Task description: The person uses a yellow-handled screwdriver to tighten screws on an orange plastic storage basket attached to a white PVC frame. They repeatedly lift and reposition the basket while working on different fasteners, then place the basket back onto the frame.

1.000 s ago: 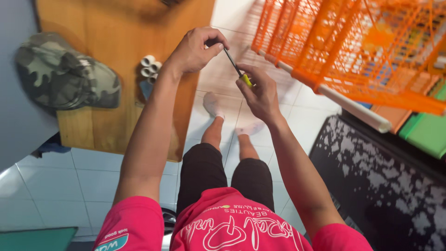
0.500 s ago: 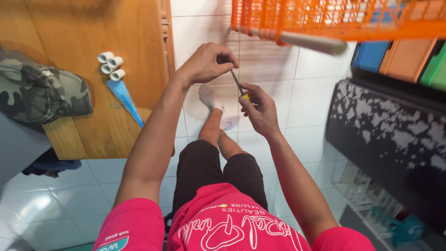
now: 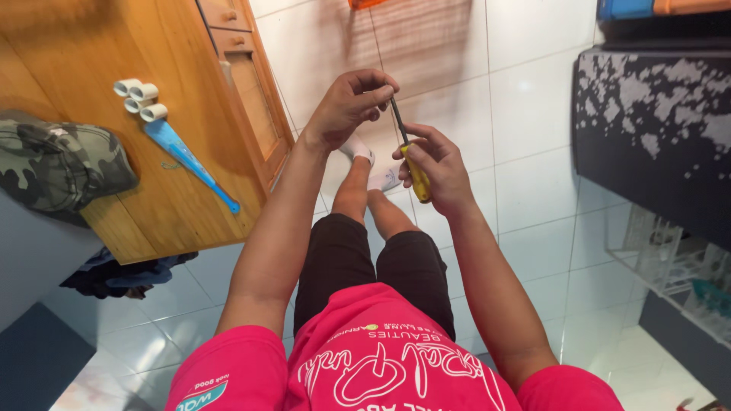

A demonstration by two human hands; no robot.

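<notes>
Screwdriver (image 3: 411, 164) sits at frame centre, yellow handle gripped in the closed right hand (image 3: 435, 169), shaft pointing to 11 o'clock. Left hand (image 3: 350, 106) pinches the shaft tip between curled fingers. At 9 o'clock: wooden cabinet (image 3: 91, 61) bearing white tubes (image 3: 141, 99), blue tool (image 3: 190, 161), camouflage cap (image 3: 57, 164).

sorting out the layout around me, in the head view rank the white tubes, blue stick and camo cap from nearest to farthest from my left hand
1. Blue stick: on the wooden cabinet top, left of the left hand; its lower tip comes closest.
2. White tubes: a cluster at the stick's upper end, further left.
3. Camo cap: at the cabinet's far left edge, farthest away.
</notes>
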